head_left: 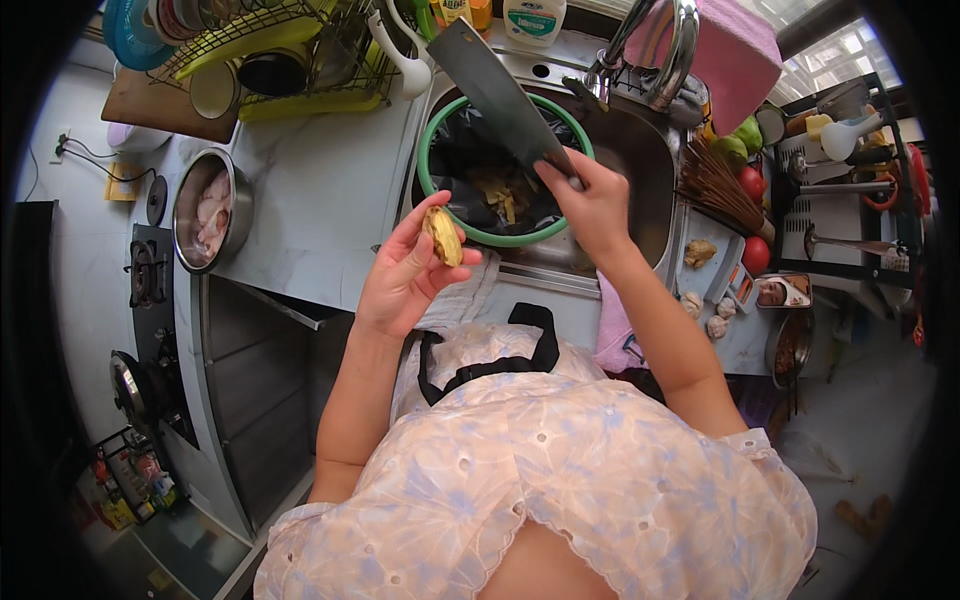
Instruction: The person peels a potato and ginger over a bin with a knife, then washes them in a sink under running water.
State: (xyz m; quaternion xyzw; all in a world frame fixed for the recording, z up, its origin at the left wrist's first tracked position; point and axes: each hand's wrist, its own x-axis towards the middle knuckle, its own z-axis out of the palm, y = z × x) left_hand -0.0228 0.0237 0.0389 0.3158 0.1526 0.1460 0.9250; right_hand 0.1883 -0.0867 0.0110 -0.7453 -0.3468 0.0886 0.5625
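My left hand (pixel 393 285) pinches a partly peeled piece of ginger (pixel 442 238), its yellow flesh facing up and some brown skin left along one side. In my right hand (pixel 595 208) is a cleaver (pixel 495 92), gripped near the handle end, its broad dark blade slanting up and left. The blade is above a green-rimmed bin (pixel 515 239) lined with a black bag, apart from the ginger. Brown and yellowish peelings (pixel 508 195) lie inside the bin, which sits at the sink (pixel 645 165).
A steel bowl (pixel 240 232) of raw meat stands on the left counter, beyond it a stove (pixel 150 270). A dish rack (pixel 330 75) is at the back left, a faucet (pixel 682 60) behind the sink. To the right are ginger (pixel 700 253), garlic (pixel 717 326) and a tomato (pixel 755 255).
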